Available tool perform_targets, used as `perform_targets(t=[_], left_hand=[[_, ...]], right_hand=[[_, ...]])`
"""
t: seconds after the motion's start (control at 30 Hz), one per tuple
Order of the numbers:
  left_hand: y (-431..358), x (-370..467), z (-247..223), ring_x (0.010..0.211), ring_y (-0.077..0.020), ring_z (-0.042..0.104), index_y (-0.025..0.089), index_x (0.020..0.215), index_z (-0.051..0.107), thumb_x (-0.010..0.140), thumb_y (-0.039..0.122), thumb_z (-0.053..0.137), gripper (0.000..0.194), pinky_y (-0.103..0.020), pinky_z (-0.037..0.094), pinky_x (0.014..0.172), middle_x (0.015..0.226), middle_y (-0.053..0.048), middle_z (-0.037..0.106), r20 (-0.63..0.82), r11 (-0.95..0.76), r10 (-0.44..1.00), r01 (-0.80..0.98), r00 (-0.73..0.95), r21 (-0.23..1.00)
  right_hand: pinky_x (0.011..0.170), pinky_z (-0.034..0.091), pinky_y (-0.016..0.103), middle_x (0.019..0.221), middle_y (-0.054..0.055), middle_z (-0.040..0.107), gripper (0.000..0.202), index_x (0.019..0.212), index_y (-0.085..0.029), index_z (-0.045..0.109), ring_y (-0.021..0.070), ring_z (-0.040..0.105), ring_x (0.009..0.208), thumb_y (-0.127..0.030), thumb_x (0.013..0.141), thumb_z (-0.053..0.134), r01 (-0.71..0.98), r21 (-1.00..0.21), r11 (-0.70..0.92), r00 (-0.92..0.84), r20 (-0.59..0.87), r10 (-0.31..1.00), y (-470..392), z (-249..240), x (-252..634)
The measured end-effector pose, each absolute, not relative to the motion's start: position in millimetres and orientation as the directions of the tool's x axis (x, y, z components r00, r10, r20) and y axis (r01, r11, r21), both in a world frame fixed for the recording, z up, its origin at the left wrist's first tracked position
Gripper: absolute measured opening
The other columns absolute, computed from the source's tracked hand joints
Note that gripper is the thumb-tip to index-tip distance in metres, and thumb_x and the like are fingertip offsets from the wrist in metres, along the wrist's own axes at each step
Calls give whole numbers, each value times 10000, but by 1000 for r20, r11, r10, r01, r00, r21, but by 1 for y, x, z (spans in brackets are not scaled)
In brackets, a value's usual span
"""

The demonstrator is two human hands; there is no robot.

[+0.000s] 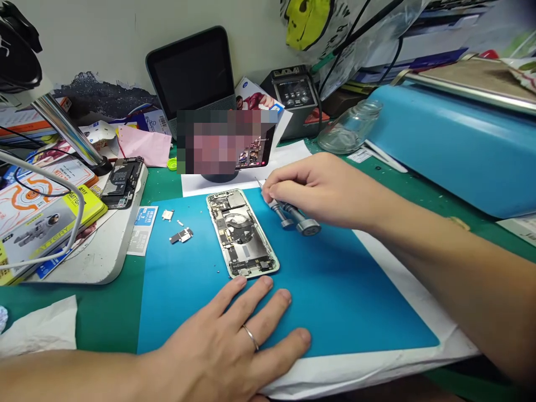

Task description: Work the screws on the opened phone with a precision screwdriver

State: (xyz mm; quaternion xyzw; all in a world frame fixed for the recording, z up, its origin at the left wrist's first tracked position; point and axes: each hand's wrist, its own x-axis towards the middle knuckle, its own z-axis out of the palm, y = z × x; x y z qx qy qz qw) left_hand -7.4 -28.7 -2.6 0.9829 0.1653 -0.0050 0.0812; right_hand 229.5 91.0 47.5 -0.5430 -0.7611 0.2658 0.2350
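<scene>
An opened phone (243, 234) lies on the blue mat (347, 301), its inner parts and circuit board showing. My left hand (238, 335) is spread flat on the mat, wearing a ring, with its fingertips at the phone's lower edge. To the right of the phone, my right hand (318, 184) is closed with thumb and forefinger pinched at a slim screwdriver (278, 213). A thicker screwdriver (305, 222) lies beside it under the same hand, partly hidden. Small metal shield plates (181, 235) and tiny screws (218, 272) lie left of the phone.
At the left, a second opened phone (124, 181) rests on a white lamp base (119, 259) with boxes. Behind the mat stand a smart display (190, 72), a propped-up phone (259, 151), a dark device (293, 97) and a glass jar (347, 128). A blue roll-like object (444, 151) is at right.
</scene>
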Motion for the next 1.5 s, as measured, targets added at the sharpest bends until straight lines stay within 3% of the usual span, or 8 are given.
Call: perform_targets(t=[0.13, 0.23, 0.33, 0.6, 0.73, 0.83, 0.97, 1.5], left_hand=[[-28, -7, -3, 1590, -381, 283, 206, 1609, 366, 1006, 577, 626, 754, -510, 131, 1298, 1712, -161, 327, -27, -932, 325, 325, 945, 162], [-27, -7, -4, 1578, -369, 318, 214, 1591, 389, 990, 576, 651, 749, -492, 150, 1297, 1702, -150, 354, 3, -927, 336, 330, 942, 177], [-27, -6, -2, 1558, -360, 363, 220, 1573, 416, 970, 582, 680, 751, -479, 196, 1287, 1688, -144, 384, 12, -927, 340, 333, 940, 169], [-25, -5, 5, 1535, -369, 406, 211, 1569, 422, 978, 567, 670, 734, -490, 284, 1254, 1683, -158, 389, -27, -932, 331, 331, 943, 150], [-26, -4, 5, 1537, -369, 402, 210, 1561, 428, 969, 565, 681, 735, -487, 279, 1259, 1677, -157, 399, -29, -930, 336, 336, 942, 150], [-27, -4, 5, 1532, -366, 407, 208, 1561, 425, 968, 566, 679, 738, -483, 266, 1265, 1669, -152, 416, -16, -930, 339, 338, 941, 143], [-27, -3, 5, 1515, -372, 429, 207, 1554, 437, 966, 570, 681, 733, -484, 274, 1259, 1646, -146, 451, -14, -933, 337, 336, 941, 129], [-27, -1, 6, 1455, -328, 480, 201, 1569, 410, 967, 528, 678, 736, -440, 259, 1268, 1626, -157, 458, -44, -925, 340, 343, 939, 166]], right_hand=[[466, 372, 300, 530, -3, 556, 208, 743, -189, 704, 138, 492, 468, -271, 836, 537, 196, -968, 155, -370, 73, 926, 89, 45, 228], [508, 465, 262, 632, -30, 626, 71, 899, -220, 674, 130, 589, 552, -201, 831, 662, -100, -990, 100, -543, 139, 828, 83, 44, 227], [607, 543, 229, 770, -45, 675, 253, 1013, -245, 621, 110, 658, 680, -129, 839, 763, -210, -971, 113, -647, 225, 728, 77, 41, 224], [516, 494, 202, 720, -33, 647, 334, 1024, -209, 603, 87, 600, 564, -542, 1009, 625, -196, -966, 169, -659, 257, 707, 72, 24, 219], [730, 560, 237, 864, 24, 686, 292, 929, -176, 726, 116, 653, 795, -464, 973, 714, -74, -836, 543, -593, 475, 650, 70, 23, 215], [790, 602, 258, 975, 45, 733, 182, 1088, -181, 699, 138, 711, 877, -316, 970, 728, -40, -893, 448, -641, 367, 674, 63, 21, 210], [738, 628, 223, 998, 21, 739, 394, 1257, -224, 508, 124, 749, 849, -182, 935, 732, -72, -968, 242, -658, 228, 717, 53, 13, 203], [747, 630, 246, 988, -6, 706, 583, 1486, -311, 425, 133, 737, 829, -188, 979, 684, 34, -786, 617, -687, 430, 586, 54, 3, 204]])
